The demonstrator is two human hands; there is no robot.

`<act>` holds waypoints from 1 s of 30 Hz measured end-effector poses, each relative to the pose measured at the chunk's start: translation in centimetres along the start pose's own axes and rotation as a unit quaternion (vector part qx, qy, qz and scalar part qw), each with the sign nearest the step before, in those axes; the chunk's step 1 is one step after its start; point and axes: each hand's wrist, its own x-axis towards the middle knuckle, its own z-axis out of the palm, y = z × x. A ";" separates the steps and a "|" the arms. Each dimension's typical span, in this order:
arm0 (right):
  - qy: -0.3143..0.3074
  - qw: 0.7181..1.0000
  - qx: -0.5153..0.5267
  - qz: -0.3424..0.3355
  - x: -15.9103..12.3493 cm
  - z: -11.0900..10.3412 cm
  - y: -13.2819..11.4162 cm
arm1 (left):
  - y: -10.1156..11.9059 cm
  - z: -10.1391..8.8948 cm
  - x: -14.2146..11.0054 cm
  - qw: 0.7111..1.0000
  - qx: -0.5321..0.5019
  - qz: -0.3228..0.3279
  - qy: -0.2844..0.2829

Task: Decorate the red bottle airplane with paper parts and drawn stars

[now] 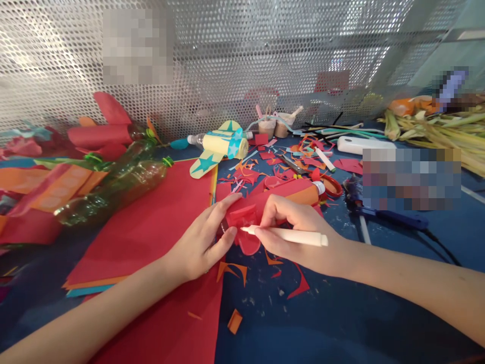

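Observation:
My right hand (299, 225) grips a white marker pen (299, 236) between thumb and fingers. Its tip points left, at a small red cut-out (249, 246) with a rounded end. My left hand (202, 240) lies at the left side of that piece, thumb and fingers spread, the thumb near the pen tip. Whether it presses on the piece I cannot tell. Just behind my hands lies a bottle wrapped in red and orange paper (301, 192), partly hidden by the right hand. Under my left forearm are large red sheets (151, 217).
A yellow bottle plane with blue stars (227, 144) lies behind the sheets. Green plastic bottles (129, 187) are at left. Scissors with red handles (331, 186), paper scraps (246, 174) and a blue glue gun (394, 216) with a cord lie right of centre. Perforated metal (227, 55) stands behind.

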 end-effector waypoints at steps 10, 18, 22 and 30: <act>0.001 1.000 -0.004 0.001 0.1 0.0 0.0 | -0.4 0.0 0.0 1.000 0.007 0.028 -0.001; -0.009 1.000 0.005 0.006 0.1 0.0 0.0 | -0.4 0.0 -0.1 1.000 -0.001 0.026 -0.003; -0.010 1.000 -0.002 0.007 0.1 0.0 0.0 | -0.5 0.0 0.0 1.000 0.001 0.021 -0.004; -0.008 1.000 -0.008 0.008 0.1 0.0 0.0 | -0.2 0.1 0.0 1.000 -0.010 0.012 -0.001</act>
